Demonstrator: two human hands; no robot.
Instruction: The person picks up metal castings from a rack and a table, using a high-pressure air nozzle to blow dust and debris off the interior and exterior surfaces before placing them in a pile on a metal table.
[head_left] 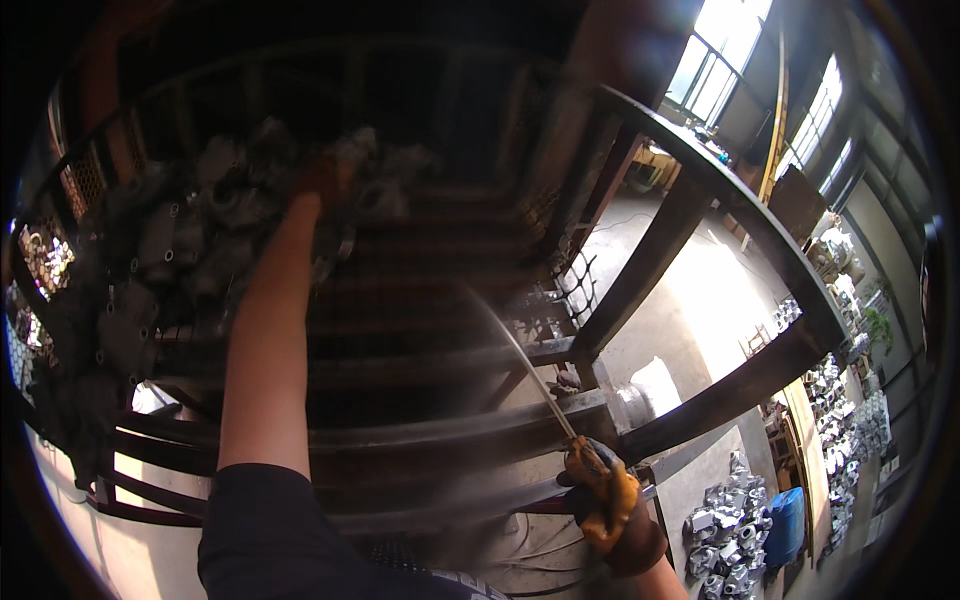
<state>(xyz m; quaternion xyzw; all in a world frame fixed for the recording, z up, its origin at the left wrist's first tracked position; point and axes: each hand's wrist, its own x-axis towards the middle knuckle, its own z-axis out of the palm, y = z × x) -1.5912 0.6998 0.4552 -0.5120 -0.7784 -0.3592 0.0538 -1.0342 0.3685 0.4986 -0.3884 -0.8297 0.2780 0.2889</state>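
My left hand [325,178], in an orange and brown glove, is stretched far out to a dark heap of grey metal castings [165,235]. Its fingers are blurred and in shadow beside a paler casting [358,145], so their grip does not show. Nearer to me on the right, my right hand [603,490] wears a yellow-orange and dark work glove. It is closed round the near end of a long thin metal rod [525,360], which slants up and left over the dark slats of a metal frame [440,370]. Whatever handle the rod has is hidden in the glove.
Thick rails [745,385] of the frame curve round on the right. Beyond them, more silvery castings [728,530] lie heaped on the floor beside a blue container [786,525]. Thin hoses or cables [545,568] run across the floor below. Tall windows [720,55] stand bright at the back right.
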